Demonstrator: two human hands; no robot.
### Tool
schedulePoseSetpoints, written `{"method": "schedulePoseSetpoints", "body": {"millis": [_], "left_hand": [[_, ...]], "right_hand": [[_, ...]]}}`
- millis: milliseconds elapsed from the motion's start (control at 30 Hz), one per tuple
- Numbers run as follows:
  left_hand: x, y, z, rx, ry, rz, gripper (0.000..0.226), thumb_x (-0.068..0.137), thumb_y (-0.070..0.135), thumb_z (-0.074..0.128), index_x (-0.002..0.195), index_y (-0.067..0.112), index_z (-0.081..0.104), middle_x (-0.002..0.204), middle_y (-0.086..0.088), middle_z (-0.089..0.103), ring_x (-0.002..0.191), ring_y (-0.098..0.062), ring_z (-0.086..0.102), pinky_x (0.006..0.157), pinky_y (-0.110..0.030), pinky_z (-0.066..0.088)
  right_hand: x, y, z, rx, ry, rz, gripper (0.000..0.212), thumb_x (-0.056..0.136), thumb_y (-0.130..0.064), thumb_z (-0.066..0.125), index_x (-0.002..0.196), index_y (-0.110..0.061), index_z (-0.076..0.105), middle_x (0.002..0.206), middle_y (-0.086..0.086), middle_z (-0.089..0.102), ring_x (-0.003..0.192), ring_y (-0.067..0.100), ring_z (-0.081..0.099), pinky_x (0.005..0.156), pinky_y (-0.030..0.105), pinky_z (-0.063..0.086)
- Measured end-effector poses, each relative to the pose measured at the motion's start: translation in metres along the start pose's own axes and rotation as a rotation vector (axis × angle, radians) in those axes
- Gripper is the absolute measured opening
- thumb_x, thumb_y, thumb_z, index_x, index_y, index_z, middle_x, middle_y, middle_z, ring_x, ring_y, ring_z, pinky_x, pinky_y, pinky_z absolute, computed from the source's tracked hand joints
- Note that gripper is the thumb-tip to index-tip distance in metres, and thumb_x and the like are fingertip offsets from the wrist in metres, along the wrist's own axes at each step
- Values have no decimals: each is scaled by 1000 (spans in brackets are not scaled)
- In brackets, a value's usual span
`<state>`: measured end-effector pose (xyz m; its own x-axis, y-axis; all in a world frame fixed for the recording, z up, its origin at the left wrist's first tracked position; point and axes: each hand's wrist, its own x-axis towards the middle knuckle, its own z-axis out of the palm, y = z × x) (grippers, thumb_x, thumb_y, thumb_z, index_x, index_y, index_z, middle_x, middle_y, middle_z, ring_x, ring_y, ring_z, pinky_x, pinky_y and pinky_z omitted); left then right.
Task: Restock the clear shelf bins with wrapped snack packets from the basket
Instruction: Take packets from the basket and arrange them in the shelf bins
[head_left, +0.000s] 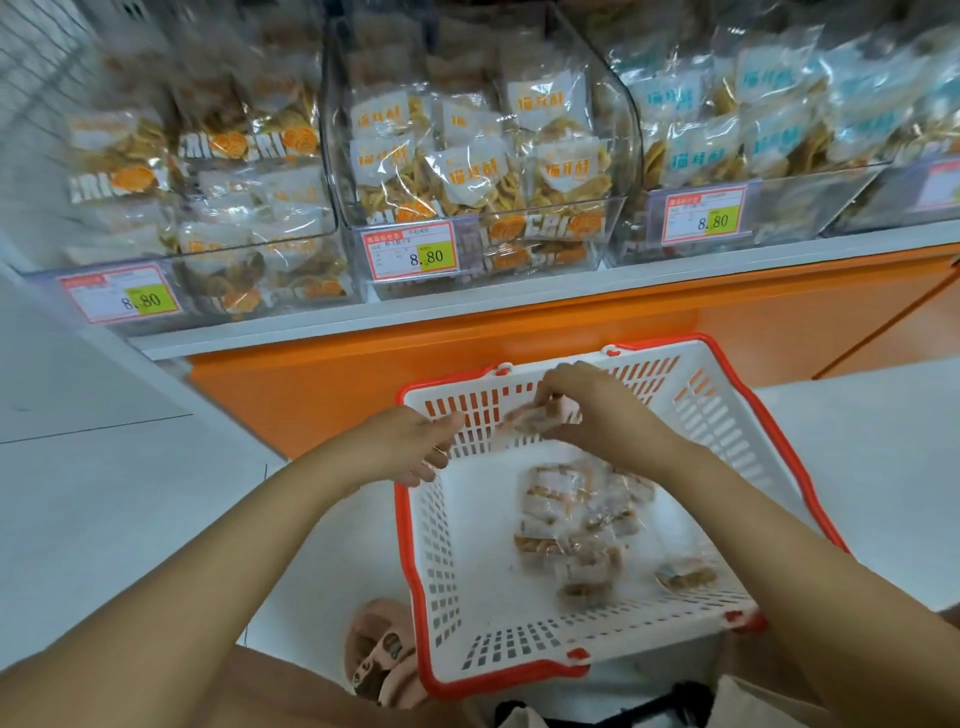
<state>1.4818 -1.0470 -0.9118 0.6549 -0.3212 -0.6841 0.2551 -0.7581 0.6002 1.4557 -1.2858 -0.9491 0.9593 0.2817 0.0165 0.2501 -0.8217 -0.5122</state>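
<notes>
A white basket (769, 447) with a red rim stands on the floor below the shelf. Several wrapped snack packets (576, 530) lie on its bottom. My right hand (597, 410) is above the basket's far side and pinches a small wrapped packet (524, 418), which is blurred. My left hand (410, 444) hovers at the basket's left rim with its fingers loosely curled, holding nothing. Clear shelf bins stand above: a left bin (218, 208), a middle bin (467, 171) and a right bin (753, 130), all packed with snack bags.
Price tags reading 8.80 (410, 252) hang on the bin fronts. The white shelf edge (519, 306) sits on an orange base panel (571, 343). A sandalled foot (382, 654) rests on the pale floor beside the basket's near left corner.
</notes>
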Motion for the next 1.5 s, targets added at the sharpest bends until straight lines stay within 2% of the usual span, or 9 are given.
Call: {"method": "schedulePoseSetpoints", "body": {"millis": [167,333,467,533,700,867,1067,1200,1500], "left_hand": [[-31,26,-17,-838,-108,157,48,76,39,62,110,6,63,101,-15,72,87,-23,71,75,-31,60],[-55,37,-42,-906,75,355,32,70,20,65,100,10,65,88,-7,75,74,-15,71,62,-24,58],[-65,35,-66,-856,218,468,36,68,21,66,102,8,65,86,-7,74,73,-15,71,63,-21,58],[-67,33,-76,-919,283,526,35,69,20,65,101,7,65,88,-8,74,74,-14,71,60,-20,56],[-68,34,-91,-1240,289,655,41,73,9,61,114,1,61,107,-15,71,93,-21,70,74,-27,59],[-62,36,-88,-1234,348,608,46,69,23,66,112,5,65,102,-10,70,87,-15,59,70,-22,43],[-56,58,-88,-1167,366,651,33,76,35,64,102,16,68,93,-2,69,78,-9,60,67,-22,46],[-44,87,-72,-951,366,614,25,75,25,68,96,11,66,75,0,69,67,-8,62,61,-17,51],[-9,170,4,-795,242,600,30,75,12,73,103,7,64,87,-7,74,80,-16,71,73,-26,56]], "right_hand": [[12,-67,-28,-171,467,-525,14,83,-12,61,97,-12,58,114,6,56,101,24,52,77,28,45],[24,-83,-49,52,593,-295,44,78,10,67,100,-24,49,117,-1,50,103,9,51,83,17,45],[41,-106,-76,598,431,-74,28,87,-18,67,105,-33,52,102,-14,62,93,7,62,79,22,53],[56,-118,-86,808,277,12,49,72,-38,69,116,-26,51,108,-8,65,93,9,66,80,29,56],[89,-152,-69,1037,-54,107,62,55,-36,78,111,-14,63,105,2,71,99,13,68,86,26,54],[104,-168,-41,1370,56,136,49,64,-21,77,107,0,65,98,10,71,91,19,69,83,24,53],[95,-148,-74,1494,295,126,12,79,-17,65,79,-10,55,86,2,71,84,11,67,78,24,53],[78,-116,-109,1482,422,152,20,76,-23,66,90,-9,63,90,4,72,86,12,68,74,20,55],[12,-34,-180,1085,325,265,23,84,-18,68,105,-6,67,102,9,73,98,23,69,93,35,51]]}}
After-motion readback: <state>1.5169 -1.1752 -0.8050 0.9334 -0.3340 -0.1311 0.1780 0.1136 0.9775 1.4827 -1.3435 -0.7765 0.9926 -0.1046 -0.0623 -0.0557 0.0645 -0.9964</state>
